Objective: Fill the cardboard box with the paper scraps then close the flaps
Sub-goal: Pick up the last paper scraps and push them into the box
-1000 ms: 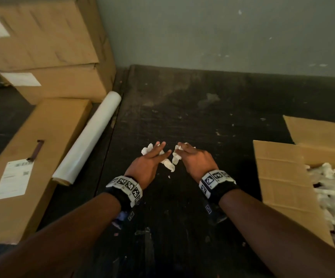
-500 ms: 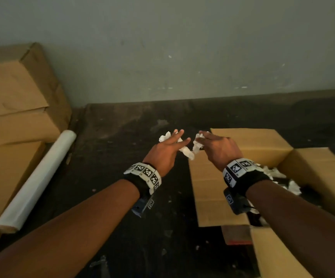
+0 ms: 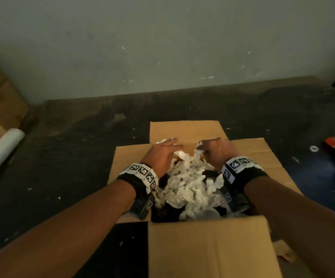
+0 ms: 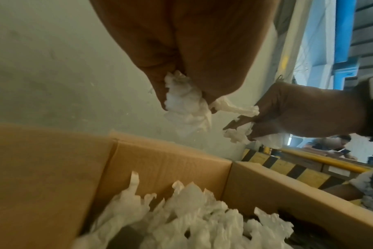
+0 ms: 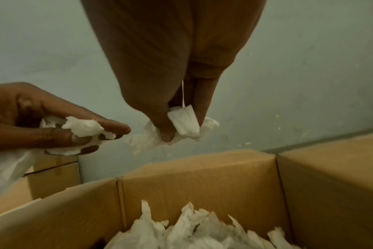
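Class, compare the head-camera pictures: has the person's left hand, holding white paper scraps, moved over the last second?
Yes. The left hand gripping crumpled white paper scraps moved rightward from the bare dark floor to above the open brown cardboard box.

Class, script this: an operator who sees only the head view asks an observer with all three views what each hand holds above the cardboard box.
Operator: In the head view the left hand hides its palm over the cardboard box. Is it holding anything?
Observer: Yes. The left wrist view shows it pinching a crumpled scrap between thumb and fingers.
Operator: And the right hand?
Observer: The right wrist view shows it pinching a folded scrap at its fingertips.
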